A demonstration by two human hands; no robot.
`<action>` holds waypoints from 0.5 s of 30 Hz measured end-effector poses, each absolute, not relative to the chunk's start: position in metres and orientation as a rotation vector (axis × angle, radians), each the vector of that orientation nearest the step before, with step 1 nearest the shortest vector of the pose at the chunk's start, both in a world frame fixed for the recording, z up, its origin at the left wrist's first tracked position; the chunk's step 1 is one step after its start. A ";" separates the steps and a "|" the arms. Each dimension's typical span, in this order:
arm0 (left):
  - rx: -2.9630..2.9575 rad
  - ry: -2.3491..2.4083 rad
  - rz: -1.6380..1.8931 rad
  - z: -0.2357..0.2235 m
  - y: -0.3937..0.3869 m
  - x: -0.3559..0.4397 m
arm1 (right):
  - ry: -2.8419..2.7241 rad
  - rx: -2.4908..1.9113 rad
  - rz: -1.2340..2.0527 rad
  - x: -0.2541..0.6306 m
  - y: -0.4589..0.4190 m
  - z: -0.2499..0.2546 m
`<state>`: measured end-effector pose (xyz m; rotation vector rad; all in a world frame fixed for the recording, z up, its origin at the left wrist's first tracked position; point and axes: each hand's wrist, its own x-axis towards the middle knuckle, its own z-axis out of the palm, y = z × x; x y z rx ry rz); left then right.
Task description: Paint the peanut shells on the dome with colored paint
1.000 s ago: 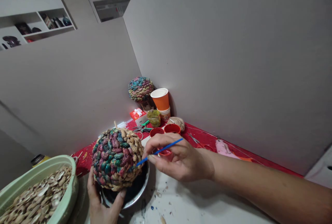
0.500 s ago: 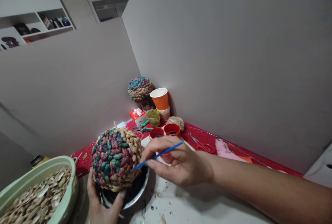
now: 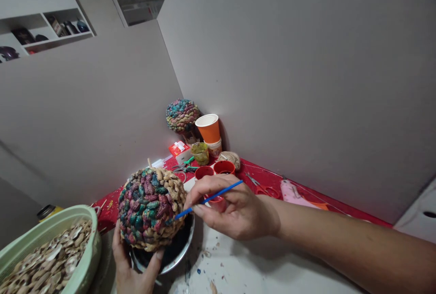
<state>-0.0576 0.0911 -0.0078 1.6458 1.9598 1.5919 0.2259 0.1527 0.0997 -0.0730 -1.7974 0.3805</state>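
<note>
A round ball covered in peanut shells [image 3: 148,207] rests over a metal bowl [image 3: 180,257] with a dark inside. Much of its front is painted purple, teal and green; its right side and underside show bare tan shells. My left hand [image 3: 136,262] grips the ball from below, thumb at the front and fingers on the left. Between the thumb and fingers of my right hand [image 3: 228,212] is a thin blue paintbrush [image 3: 221,192]. The brush tip meets the ball's lower right, by a blue-painted shell.
At left stands a green basket [image 3: 91,239] of shells. Behind are red cups [image 3: 225,166], a tub of green paint [image 3: 200,154], an orange paper cup [image 3: 208,129], twine [image 3: 230,160], scissors [image 3: 267,190], pliers [image 3: 184,168] and another painted shell piece [image 3: 182,114]. Grey panels enclose the back.
The brush handle has tipped slightly flatter, its tip staying at the ball's lower right. My left hand keeps its hold. The whole view has shifted a little.
</note>
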 end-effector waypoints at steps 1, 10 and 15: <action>1.643 1.949 1.605 -0.007 0.091 -0.057 | -1.796 -0.066 0.395 0.225 0.153 0.099; 1.594 1.928 1.639 -0.005 0.090 -0.053 | -1.794 -0.161 0.336 0.230 0.161 0.099; 1.612 1.921 1.649 -0.002 0.089 -0.050 | -1.782 -0.110 0.379 0.227 0.156 0.099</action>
